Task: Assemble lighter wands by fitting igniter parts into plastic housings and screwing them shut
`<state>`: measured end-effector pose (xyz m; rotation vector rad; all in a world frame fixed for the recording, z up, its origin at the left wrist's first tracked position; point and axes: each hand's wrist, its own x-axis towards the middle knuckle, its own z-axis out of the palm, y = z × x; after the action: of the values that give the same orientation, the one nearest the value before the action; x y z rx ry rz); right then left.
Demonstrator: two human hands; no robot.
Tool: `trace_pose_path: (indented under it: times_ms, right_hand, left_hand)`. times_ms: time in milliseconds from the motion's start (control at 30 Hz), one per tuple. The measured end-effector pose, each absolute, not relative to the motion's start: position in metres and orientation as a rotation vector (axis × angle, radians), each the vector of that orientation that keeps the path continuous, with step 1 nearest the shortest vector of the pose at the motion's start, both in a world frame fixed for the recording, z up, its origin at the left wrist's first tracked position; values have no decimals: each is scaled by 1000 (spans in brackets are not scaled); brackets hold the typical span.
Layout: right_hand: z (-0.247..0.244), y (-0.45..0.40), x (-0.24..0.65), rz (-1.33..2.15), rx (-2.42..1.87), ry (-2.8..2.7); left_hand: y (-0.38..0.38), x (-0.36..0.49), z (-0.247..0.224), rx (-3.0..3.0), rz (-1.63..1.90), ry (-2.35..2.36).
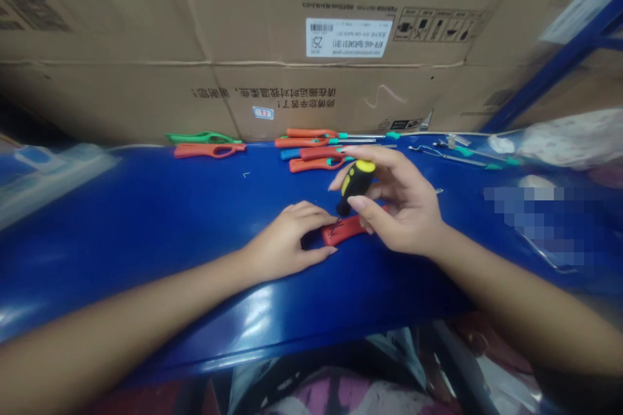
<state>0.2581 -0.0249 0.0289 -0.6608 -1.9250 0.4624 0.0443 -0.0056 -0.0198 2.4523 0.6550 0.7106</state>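
My right hand (406, 204) grips a short black and yellow screwdriver (354, 187), tilted with its tip down on the end of a red gas lighter (341, 231). That lighter lies on the blue table (204, 214), its far part hidden beneath my right hand. At its left end, my left hand (287, 240) holds it between thumb and fingers. Just beyond my hands lie several orange, red and blue lighters (311, 164) with metal tubes and green tips.
A green handle shell (204, 138) and an orange one (209, 150) lie at the back left. Loose metal tubes with green tips (462, 155) are at the back right, near a plastic bag (574, 142). A large cardboard box (263, 26) stands behind the table.
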Motion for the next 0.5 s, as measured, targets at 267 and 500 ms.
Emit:
trace_pose_path:
  times_ms: [267, 500]
  right_hand:
    - [33, -24, 261, 341, -720, -1962]
    - [40, -25, 261, 44, -607, -1911]
  left_hand:
    - [-6, 45, -20, 2451, 729, 596]
    - [-5, 44, -22, 2464, 692, 613]
